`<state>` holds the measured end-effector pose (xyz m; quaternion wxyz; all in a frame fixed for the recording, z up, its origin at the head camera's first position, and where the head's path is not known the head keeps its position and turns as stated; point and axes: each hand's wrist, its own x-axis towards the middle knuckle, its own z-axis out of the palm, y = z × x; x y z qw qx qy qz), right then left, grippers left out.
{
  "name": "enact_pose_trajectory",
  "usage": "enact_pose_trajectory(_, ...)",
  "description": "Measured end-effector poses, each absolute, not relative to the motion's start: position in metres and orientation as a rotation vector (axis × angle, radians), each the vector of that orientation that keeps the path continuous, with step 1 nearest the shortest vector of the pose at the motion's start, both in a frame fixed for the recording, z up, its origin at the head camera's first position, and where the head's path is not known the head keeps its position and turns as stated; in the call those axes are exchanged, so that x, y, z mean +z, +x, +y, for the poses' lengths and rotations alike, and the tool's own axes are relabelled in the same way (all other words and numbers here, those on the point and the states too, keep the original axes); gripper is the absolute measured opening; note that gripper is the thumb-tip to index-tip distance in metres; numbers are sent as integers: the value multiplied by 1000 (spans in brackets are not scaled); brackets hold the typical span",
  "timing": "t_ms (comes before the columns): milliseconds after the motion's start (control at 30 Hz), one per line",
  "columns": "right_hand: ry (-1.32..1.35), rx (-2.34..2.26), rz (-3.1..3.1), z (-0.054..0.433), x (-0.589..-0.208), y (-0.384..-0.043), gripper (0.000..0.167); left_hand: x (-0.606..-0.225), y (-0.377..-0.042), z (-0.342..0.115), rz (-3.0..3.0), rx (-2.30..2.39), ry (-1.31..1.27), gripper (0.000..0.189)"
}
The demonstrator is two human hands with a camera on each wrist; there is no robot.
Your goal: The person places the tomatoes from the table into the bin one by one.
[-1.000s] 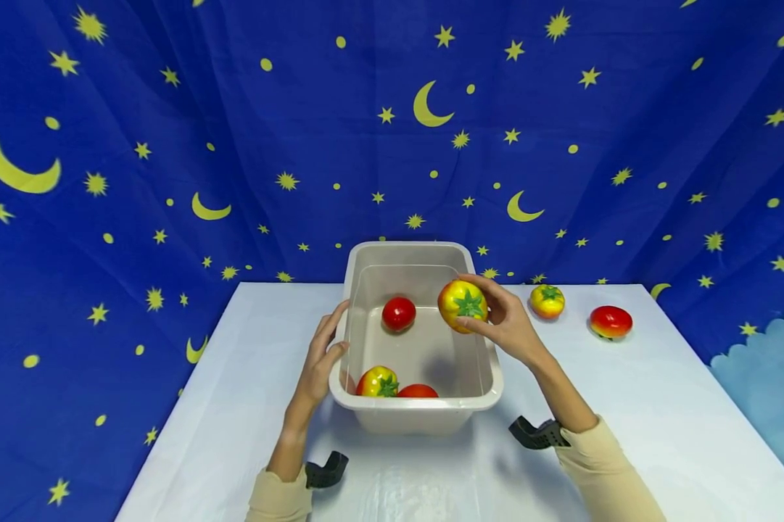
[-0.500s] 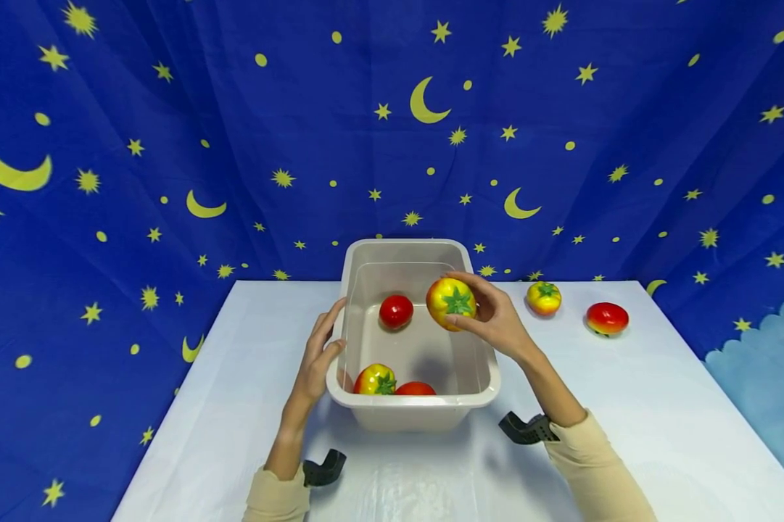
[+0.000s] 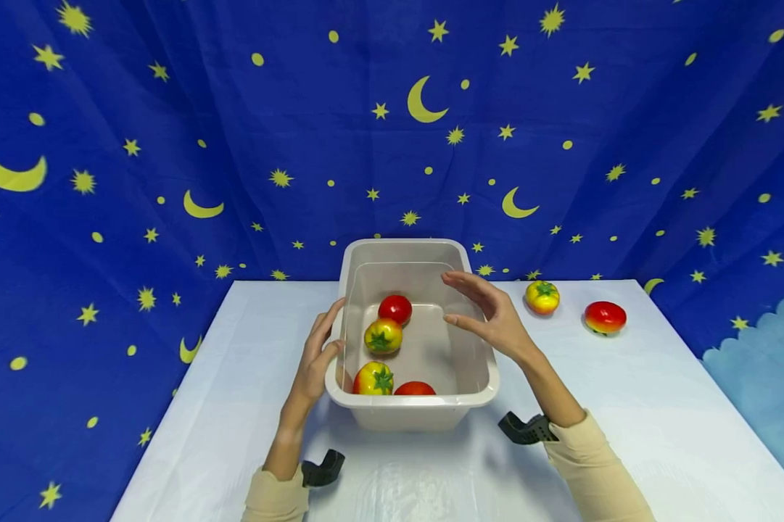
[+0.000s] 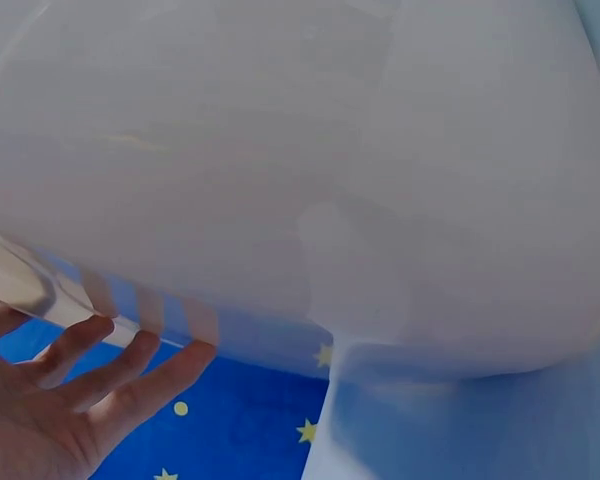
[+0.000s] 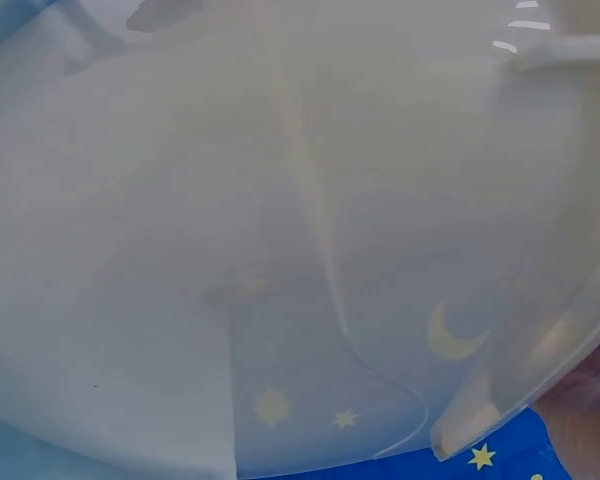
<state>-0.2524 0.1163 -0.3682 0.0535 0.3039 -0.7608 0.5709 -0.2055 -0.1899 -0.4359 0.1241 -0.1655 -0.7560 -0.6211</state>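
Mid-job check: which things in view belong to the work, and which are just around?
Likely in the job:
bin
four fruits inside it
left hand, touching the bin
right hand, open over it
two fruits right of the bin, probably

Just around:
table
patterned backdrop
black wrist mounts

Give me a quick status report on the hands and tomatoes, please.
Left hand touching the bin on its left side; right hand holding nothing, partly over the bin. Four tomatoes inside, two on the table. Nothing visibly in the way.

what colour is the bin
Pale greyish beige; the bin shows best in the head view.
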Motion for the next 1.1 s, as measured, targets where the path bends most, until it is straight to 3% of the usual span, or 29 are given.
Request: enact_pose_trajectory(1100,852,1699,-2215,140,-378,-268,56,-436,-205,-190,-2197,-1834,-484,62)
